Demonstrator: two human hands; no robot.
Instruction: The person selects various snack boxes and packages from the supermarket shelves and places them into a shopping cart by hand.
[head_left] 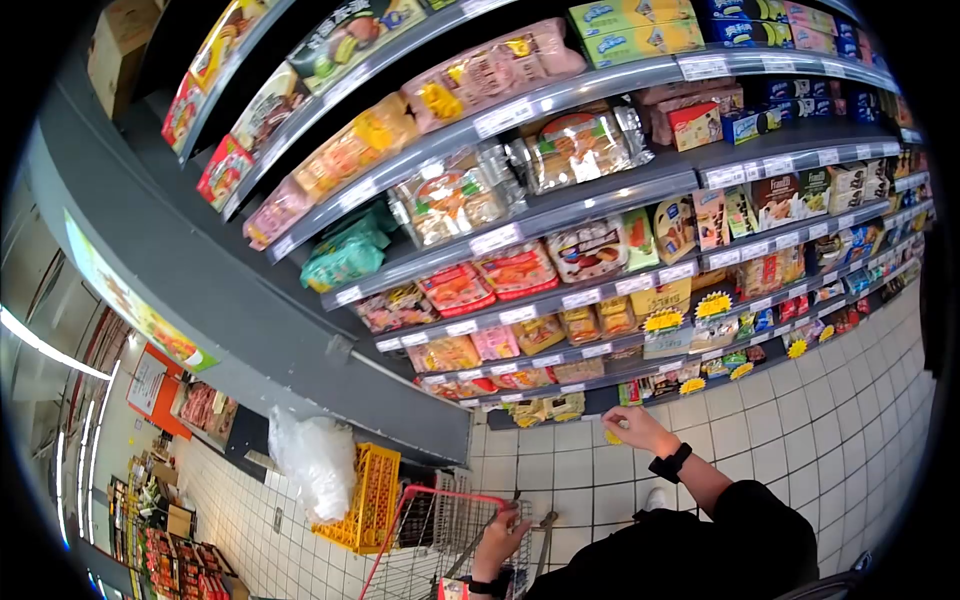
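My left hand (502,540) is closed round the end of the red handle of a wire shopping cart (455,520). A dark band is on that wrist. In front of my body, above the tiled floor, my right hand (640,430) is raised with its fingers curled in, and I see nothing in them. A black watch (670,464) is on the right wrist. Nearest to this hand is the bottom shelf, with packaged snacks (550,408) on it. A red and white package (453,588) shows partly by the cart at the lower edge.
Grey shelves (600,285) of packaged food curve across the view, with price labels and yellow star signs (692,385). A yellow crate (372,495) and a roll of clear plastic bags (312,465) stand left of the cart. Beyond them are display racks (185,565).
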